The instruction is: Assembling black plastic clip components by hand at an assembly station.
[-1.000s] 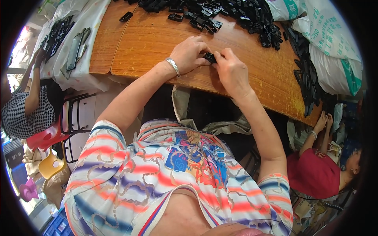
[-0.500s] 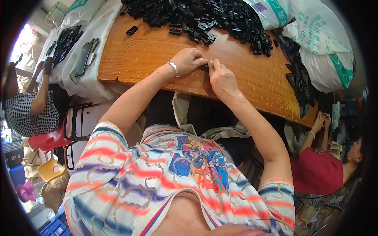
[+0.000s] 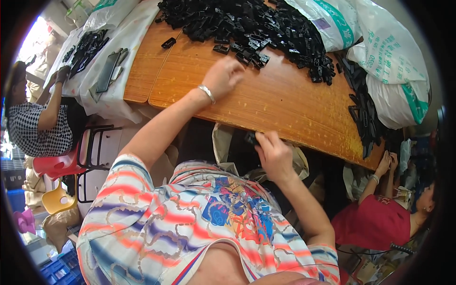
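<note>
My left hand (image 3: 222, 79) is over the wooden table, short of the pile of small black plastic parts (image 3: 247, 26). Its fingers are loosely curled and apart, slightly blurred, with nothing visible between them. A silver bracelet circles that wrist. Just off the table's near edge, above my lap, my right hand (image 3: 276, 154) pinches a small black plastic part (image 3: 251, 138) between thumb and fingers; most of the part's shape is lost against the dark background. Closest to my left hand, a few black parts (image 3: 244, 57) lie at the pile's front edge.
The wooden table (image 3: 285, 104) carries a stray black part (image 3: 168, 43) at left and longer black pieces (image 3: 363, 111) along the right edge. White plastic bags (image 3: 394, 57) stand at the far right. Co-workers sit at left, in a checked top (image 3: 40, 128), and right, in red (image 3: 375, 218).
My hands have parted from where they met at the table's near edge. The left has moved forward toward the pile; the right has dropped back below the edge with a black part.
</note>
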The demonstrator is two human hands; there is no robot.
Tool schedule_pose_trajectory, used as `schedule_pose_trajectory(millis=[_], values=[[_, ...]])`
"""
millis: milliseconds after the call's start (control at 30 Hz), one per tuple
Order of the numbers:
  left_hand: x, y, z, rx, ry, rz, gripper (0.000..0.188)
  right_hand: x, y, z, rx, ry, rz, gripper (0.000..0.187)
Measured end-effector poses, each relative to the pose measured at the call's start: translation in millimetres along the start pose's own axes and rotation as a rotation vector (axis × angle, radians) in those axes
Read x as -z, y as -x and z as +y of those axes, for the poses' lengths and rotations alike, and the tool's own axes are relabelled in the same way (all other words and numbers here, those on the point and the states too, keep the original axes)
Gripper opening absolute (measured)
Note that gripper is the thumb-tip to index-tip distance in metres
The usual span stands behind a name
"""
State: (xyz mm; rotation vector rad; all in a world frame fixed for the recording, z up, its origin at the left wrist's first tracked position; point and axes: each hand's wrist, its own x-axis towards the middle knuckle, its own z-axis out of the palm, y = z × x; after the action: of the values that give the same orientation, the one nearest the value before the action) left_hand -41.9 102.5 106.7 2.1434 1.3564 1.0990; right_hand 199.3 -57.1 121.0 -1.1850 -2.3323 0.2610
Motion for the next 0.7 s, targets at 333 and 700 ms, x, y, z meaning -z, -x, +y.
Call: schedule_pose_trajectory(millis=[333, 700], values=[[-3.3, -33.2, -7.4, -0.198, -0.379, 0.032, 0.016, 14.1, -2.5, 37.9, -0.003, -0.015, 0.088, 0.014], [-5.6, 8.7, 51.5, -0.195, -0.342, -0.228, 0.019, 40.7, -125.9, 190.6, -0.399, 0.434, 0.183, 0.028]])
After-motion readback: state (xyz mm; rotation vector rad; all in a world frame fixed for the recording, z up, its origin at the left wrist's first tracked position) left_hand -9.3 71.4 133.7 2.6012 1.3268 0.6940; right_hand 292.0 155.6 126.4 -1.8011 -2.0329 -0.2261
